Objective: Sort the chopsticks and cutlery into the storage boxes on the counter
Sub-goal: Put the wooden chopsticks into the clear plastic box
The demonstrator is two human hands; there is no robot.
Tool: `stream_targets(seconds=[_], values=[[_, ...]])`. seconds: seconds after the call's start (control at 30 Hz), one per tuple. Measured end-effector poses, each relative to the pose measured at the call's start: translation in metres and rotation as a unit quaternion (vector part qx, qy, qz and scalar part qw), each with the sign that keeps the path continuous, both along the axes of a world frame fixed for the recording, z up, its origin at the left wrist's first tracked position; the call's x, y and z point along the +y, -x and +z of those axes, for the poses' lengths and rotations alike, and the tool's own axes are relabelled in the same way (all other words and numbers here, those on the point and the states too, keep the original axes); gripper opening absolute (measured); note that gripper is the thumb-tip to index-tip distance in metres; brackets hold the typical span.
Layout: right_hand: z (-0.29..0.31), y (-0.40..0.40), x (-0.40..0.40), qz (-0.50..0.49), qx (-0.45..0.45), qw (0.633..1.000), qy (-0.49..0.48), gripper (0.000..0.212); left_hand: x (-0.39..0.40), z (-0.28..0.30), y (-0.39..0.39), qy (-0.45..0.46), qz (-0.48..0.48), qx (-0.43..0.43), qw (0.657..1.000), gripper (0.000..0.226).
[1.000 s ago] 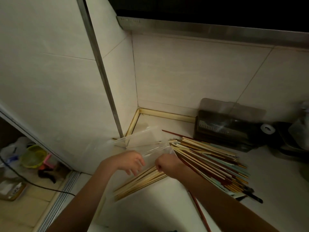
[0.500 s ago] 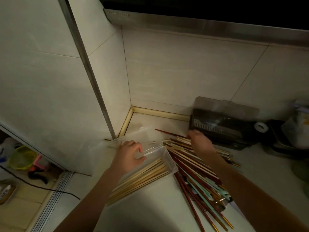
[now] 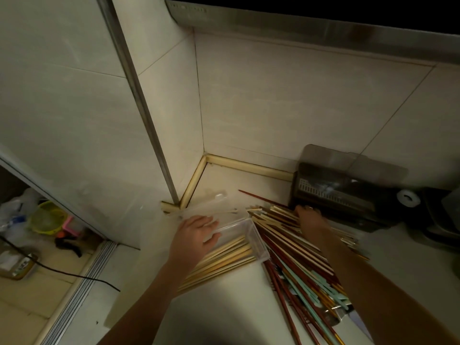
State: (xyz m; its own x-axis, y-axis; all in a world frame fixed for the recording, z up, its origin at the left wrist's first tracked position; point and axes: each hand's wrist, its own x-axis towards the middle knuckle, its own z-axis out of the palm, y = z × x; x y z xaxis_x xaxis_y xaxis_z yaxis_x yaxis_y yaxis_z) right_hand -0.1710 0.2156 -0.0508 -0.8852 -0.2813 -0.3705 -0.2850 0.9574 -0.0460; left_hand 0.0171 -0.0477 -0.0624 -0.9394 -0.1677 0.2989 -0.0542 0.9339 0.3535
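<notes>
A clear plastic storage box (image 3: 256, 235) lies on the white counter (image 3: 224, 307) with several pale bamboo chopsticks (image 3: 224, 262) in it. My left hand (image 3: 194, 237) rests on the box's near-left rim, fingers spread. To the right lies a loose pile of mixed chopsticks (image 3: 298, 265), red-brown, pale wood and teal. My right hand (image 3: 310, 220) reaches over the far end of that pile, fingers down among the sticks; its fingertips are hidden, so whether it grips any is unclear. The box's clear lid (image 3: 211, 202) lies behind it.
A dark storage box with a smoked lid (image 3: 343, 188) stands against the back wall at the right, a white tape roll (image 3: 408, 198) beside it. Tiled walls close the corner. The counter's left edge drops to a floor with a cable and a green basket (image 3: 47, 217).
My right hand left the clear box and moved right and back onto the loose pile. My left hand settled on the box rim. The camera view shifted a little.
</notes>
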Motion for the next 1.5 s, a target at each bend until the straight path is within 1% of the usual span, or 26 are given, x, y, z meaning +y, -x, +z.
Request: stream_targets(seconds=[0.1,0.2,0.27,0.37,0.47,0.57,0.63,0.67,0.77,0.83,0.87,0.93,0.97,1.03,1.1,1.17,1.2,1.27,1.33,1.37,1.43,1.5], values=[[0.001,-0.003,0.002,-0.008,0.02,1.0,0.018,0.033,0.001,0.004,0.0,-0.01,-0.011,-0.014,1.0,0.039],[0.003,-0.006,0.005,-0.042,0.005,0.996,0.08,0.021,-0.001,0.007,0.0,-0.04,-0.016,-0.035,0.998,0.04],[0.005,-0.01,0.007,-0.051,0.013,0.992,0.114,0.015,-0.001,0.01,-0.001,-0.064,-0.019,-0.033,0.997,0.042],[0.007,-0.016,0.008,-0.07,0.018,0.986,0.15,0.017,0.0,0.013,-0.001,-0.062,-0.022,-0.018,0.998,0.043],[0.009,-0.022,0.009,-0.08,0.017,0.985,0.149,0.021,0.0,0.014,-0.001,-0.056,-0.021,-0.014,0.998,0.043],[0.014,-0.028,0.009,-0.03,0.045,0.987,0.148,0.021,-0.001,0.013,-0.001,-0.053,-0.019,-0.009,0.998,0.045],[0.017,-0.035,0.004,0.026,0.09,0.983,0.157,0.022,-0.001,0.013,-0.001,-0.054,-0.015,-0.006,0.998,0.048],[0.017,-0.04,0.0,0.051,0.112,0.977,0.176,0.024,-0.001,0.014,-0.001,-0.056,-0.012,-0.006,0.998,0.049],[0.02,-0.059,-0.023,0.131,0.15,0.943,0.265,0.032,-0.001,0.013,0.0,-0.069,-0.01,-0.01,0.998,0.047],[0.024,-0.072,-0.044,0.218,0.158,0.919,0.289,0.035,-0.002,0.013,0.0,-0.101,-0.009,-0.027,0.994,0.04],[0.025,-0.079,-0.054,0.258,0.16,0.904,0.301,0.037,-0.004,0.016,0.001,-0.133,-0.012,-0.048,0.99,0.039],[0.028,-0.096,-0.069,0.306,0.131,0.879,0.34,0.044,-0.011,0.022,0.001,-0.226,-0.027,-0.096,0.969,0.036],[0.03,-0.106,-0.075,0.308,0.104,0.873,0.365,0.045,-0.017,0.023,0.001,-0.269,-0.04,-0.127,0.954,0.034],[0.03,-0.125,-0.08,0.288,0.041,0.868,0.404,0.041,-0.029,0.025,0.001,-0.321,-0.061,-0.172,0.929,0.039],[0.029,-0.138,-0.082,0.264,0.012,0.87,0.416,0.034,-0.039,0.025,-0.002,-0.366,-0.064,-0.2,0.907,0.039],[0.033,-0.143,-0.084,0.238,-0.007,0.88,0.411,0.028,-0.045,0.026,-0.003,-0.392,-0.065,-0.224,0.89,0.039],[0.037,-0.144,-0.087,0.228,-0.018,0.887,0.401,0.027,-0.047,0.026,-0.004,-0.394,-0.068,-0.23,0.887,0.039],[0.043,-0.144,-0.092,0.226,-0.039,0.901,0.367,0.026,-0.05,0.026,-0.004,-0.405,-0.076,-0.238,0.879,0.039],[0.052,-0.142,-0.098,0.229,-0.052,0.907,0.349,0.026,-0.054,0.027,-0.004,-0.409,-0.083,-0.253,0.873,0.04],[0.055,-0.139,-0.099,0.229,-0.065,0.906,0.351,0.026,-0.056,0.028,-0.004,-0.412,-0.087,-0.265,0.868,0.041],[0.057,-0.135,-0.1,0.257,-0.12,0.891,0.353,0.021,-0.061,0.03,-0.004,-0.416,-0.093,-0.287,0.858,0.041],[0.055,-0.136,-0.103,0.282,-0.177,0.883,0.332,0.016,-0.064,0.032,-0.002,-0.418,-0.094,-0.296,0.854,0.041]])
